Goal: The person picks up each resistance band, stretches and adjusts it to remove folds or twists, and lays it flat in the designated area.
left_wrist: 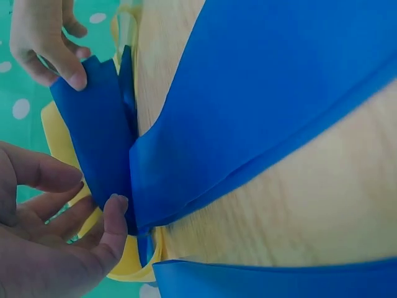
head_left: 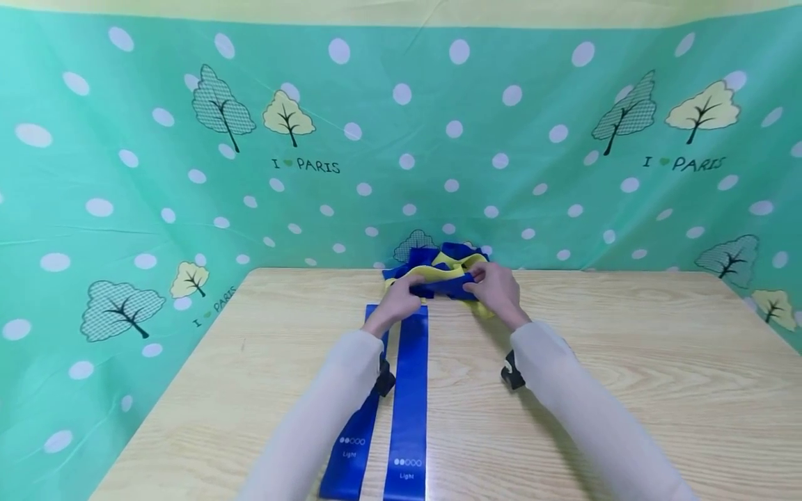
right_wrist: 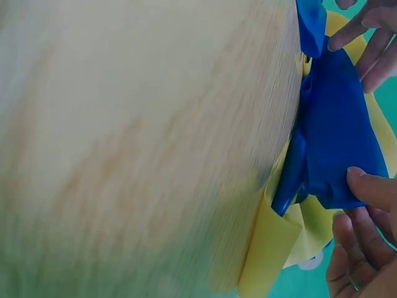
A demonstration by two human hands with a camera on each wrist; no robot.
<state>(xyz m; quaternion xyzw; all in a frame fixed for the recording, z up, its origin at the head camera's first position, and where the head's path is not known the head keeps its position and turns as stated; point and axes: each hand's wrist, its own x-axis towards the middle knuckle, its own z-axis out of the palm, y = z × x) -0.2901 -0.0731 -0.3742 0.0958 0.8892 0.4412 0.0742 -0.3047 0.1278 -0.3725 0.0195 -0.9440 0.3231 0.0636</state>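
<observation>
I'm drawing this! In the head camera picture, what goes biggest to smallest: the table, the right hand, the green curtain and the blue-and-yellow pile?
1. Green curtain
2. Table
3. Blue-and-yellow pile
4. Right hand

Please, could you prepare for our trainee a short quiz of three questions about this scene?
1. Where on the wooden table is the blue-and-yellow pile of resistance bands?
A) near edge
B) far edge
C) left edge
2. True or false: the right hand pinches a blue band at the pile.
3. Which word is printed on both flat strips?

Key: 1. B; 2. True; 3. "Light".
</observation>
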